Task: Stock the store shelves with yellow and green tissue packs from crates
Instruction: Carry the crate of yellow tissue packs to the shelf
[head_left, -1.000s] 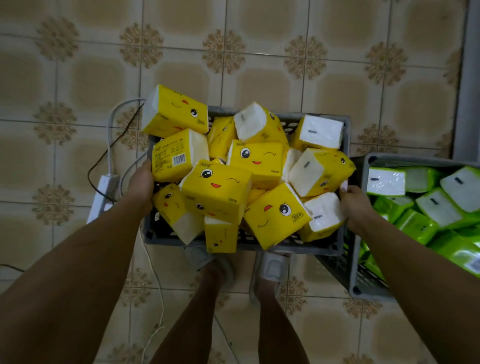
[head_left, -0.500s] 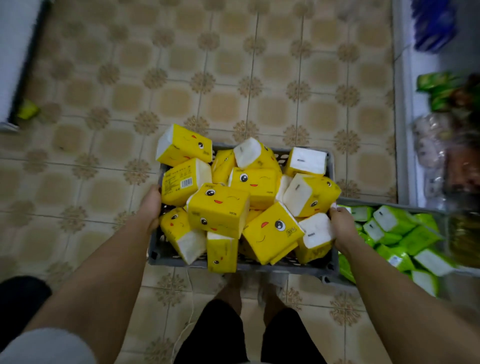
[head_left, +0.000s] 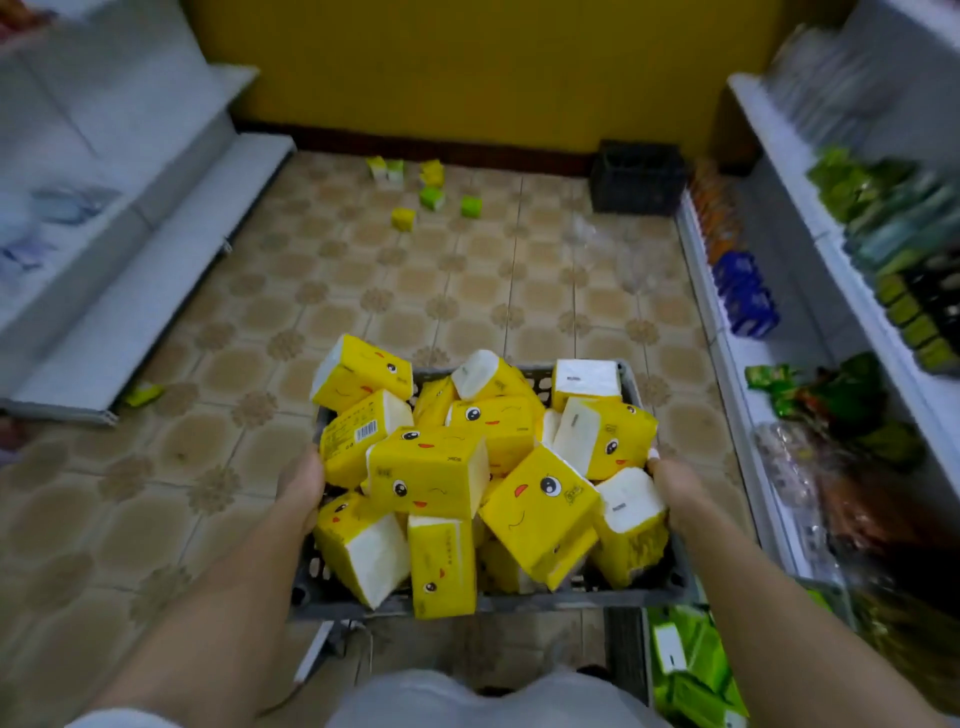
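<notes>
Now that I've lifted the grey crate (head_left: 519, 603) of yellow tissue packs (head_left: 431, 470) off the floor to lower centre, my left hand (head_left: 301, 486) and right hand (head_left: 675, 486) gripping its side rims, the shelves (head_left: 156, 249) upper left have come within reach for stocking.

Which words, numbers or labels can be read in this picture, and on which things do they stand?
None can be read.
Barcode label on a yellow tissue pack: digits too small.
Small logos on the other yellow packs: blurred.
Goods on the right shelf: print blurred.
</notes>
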